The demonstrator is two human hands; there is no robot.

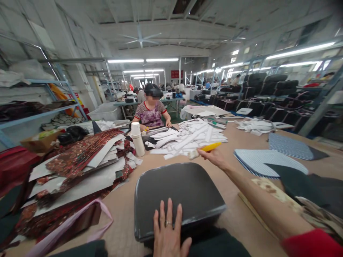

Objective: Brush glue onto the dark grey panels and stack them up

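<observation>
My left hand (169, 232) lies flat, fingers spread, on the near edge of a thick dark stack with rounded corners (177, 182). Whitish smears run along the stack's edges. Beyond its far right corner, my right hand (213, 157) is closed around a brush with a yellow handle (211, 146). The brush's pale, clotted head points left, close to a heap of white strips (187, 137). Whether the bristles touch anything there I cannot tell.
To the left lies a tall pile of patterned red-brown pieces and white sheets (88, 167). A cream bottle (137, 141) stands beyond the stack. Striped light-blue panels (268, 162) lie at right. Across the table a co-worker (151, 112) sits handling material.
</observation>
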